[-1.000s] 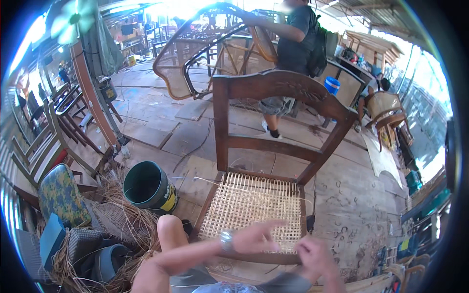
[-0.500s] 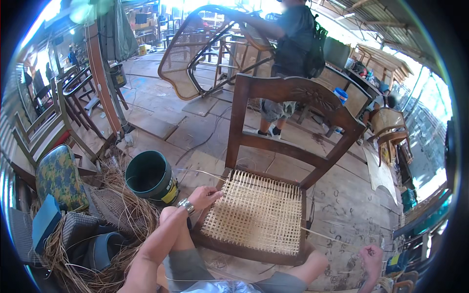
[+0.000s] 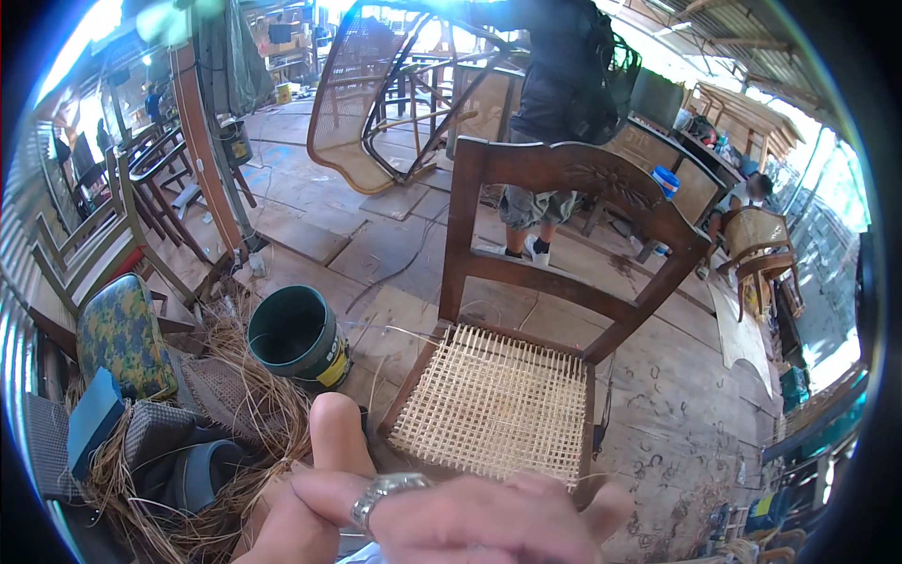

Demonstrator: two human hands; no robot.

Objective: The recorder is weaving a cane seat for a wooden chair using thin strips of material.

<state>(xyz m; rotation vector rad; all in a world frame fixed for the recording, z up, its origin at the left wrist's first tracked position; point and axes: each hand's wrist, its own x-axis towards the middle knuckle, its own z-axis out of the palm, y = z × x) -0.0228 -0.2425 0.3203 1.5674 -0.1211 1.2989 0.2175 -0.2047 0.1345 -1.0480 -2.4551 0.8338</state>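
Observation:
My left hand (image 3: 470, 517), with a metal watch (image 3: 387, 496) at its wrist, is close up at the lower middle, over the front edge of the chair. Its fingers are blurred, and any strand in them does not show. My right hand cannot be clearly told apart from the blurred fingers there. Beyond them stands a dark wooden chair (image 3: 458, 235) with a carved back. Its seat is an open grid of pale woven cane (image 3: 498, 399). A thin loose cane strand (image 3: 413, 332) sticks out past the seat's back left corner.
Left of the chair stands a dark green bucket (image 3: 299, 334). Loose cane fibres (image 3: 249, 414) and a camouflage cushion (image 3: 122, 329) lie farther left. Ahead, a person (image 3: 559, 103) stands by a cane-panelled frame (image 3: 348, 122). Another person (image 3: 747, 193) is near a cane-backed chair (image 3: 754, 235) at right.
My left hand has left the seat's left edge for the lower middle, close up. The right hand is gone from the lower right. The standing person and the cane-panelled frame have shifted slightly.

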